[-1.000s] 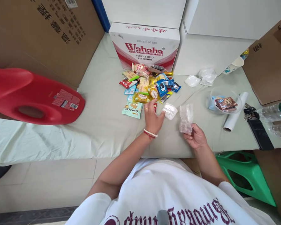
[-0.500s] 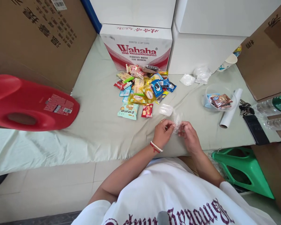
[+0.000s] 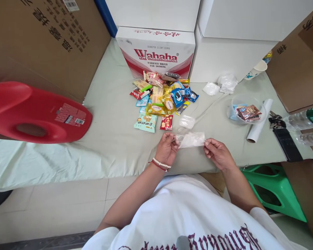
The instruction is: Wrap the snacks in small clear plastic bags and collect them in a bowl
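Observation:
A clear plastic bag (image 3: pixel 191 140) is stretched flat between my two hands, just above the near edge of the cloth-covered table. My left hand (image 3: pixel 167 149), with a beaded bracelet at the wrist, pinches its left end. Its right end is pinched by the fingers of my right hand (image 3: pixel 218 152). A folded clear plastic bag (image 3: pixel 187 122) lies on the cloth just beyond. Farther left is a pile of wrapped snacks (image 3: pixel 160 99), with a mint-green packet (image 3: pixel 145 123) and a small red packet (image 3: pixel 166 122) at its near side.
A red jug (image 3: pixel 41 114) lies at the left. Behind the snacks stands a Wahaha carton (image 3: pixel 159 52). Crumpled plastic bags (image 3: pixel 225 83), a clear bowl (image 3: pixel 231 114) of packets, a white roll (image 3: pixel 259 121), keys (image 3: pixel 276 120), a black phone (image 3: pixel 287 144) and bottles (image 3: pixel 305 119) occupy the right.
My hands have moved apart, the left one leftward and the right one rightward. The bunched plastic bag between them is now drawn out flat.

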Motion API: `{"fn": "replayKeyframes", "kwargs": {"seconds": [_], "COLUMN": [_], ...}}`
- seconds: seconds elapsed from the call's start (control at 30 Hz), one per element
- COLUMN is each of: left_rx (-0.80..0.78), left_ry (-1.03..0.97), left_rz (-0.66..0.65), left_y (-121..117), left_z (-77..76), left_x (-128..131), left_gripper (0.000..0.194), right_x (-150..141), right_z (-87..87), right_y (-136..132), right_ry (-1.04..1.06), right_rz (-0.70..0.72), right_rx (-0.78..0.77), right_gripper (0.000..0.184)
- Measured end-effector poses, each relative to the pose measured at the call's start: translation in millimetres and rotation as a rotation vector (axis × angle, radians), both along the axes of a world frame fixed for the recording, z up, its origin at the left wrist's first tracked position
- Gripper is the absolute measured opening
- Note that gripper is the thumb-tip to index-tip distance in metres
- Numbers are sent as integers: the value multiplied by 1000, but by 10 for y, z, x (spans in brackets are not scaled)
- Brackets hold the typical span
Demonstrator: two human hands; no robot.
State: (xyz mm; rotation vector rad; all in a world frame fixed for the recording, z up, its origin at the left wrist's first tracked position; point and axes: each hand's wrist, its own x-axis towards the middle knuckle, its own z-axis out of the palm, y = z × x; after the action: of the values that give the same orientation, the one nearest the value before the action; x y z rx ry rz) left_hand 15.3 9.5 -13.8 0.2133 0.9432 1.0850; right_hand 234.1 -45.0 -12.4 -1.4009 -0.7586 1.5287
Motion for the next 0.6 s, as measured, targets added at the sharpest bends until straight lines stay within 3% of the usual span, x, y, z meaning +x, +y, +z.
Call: {"fn": "replayKeyframes", "kwargs": {"seconds": [0.1,0.2,0.3,0.4,0.5,0.6], "left_rx": [-89,-36,38,41,30,6], "left_ry": [99,82,24,161,177,56], "left_rz": [97,125,54,-38,82,210], "left_y": [27,-13,-84,-101,-36,55], "left_z": [16,68,96,54,-5,-22], "left_x": [-26,-50,-81,-121,-184,-260], "left_gripper": [39,37,40,42,44,44], "right_x": [5,-21,-85,-160,-202,-179], "right_z": [-43,-69,-34,20,9,-78], "right_y": [-49,-63,-35,-36,-191,-506], "right_ry": [-128,-197,-196,-173,-208,-349], "right_rz": [-9,-73,-160,-207,-201,-68], "right_rx": [35,153,358,527,576,534], "right_gripper": [35,26,16,11,10,9]}}
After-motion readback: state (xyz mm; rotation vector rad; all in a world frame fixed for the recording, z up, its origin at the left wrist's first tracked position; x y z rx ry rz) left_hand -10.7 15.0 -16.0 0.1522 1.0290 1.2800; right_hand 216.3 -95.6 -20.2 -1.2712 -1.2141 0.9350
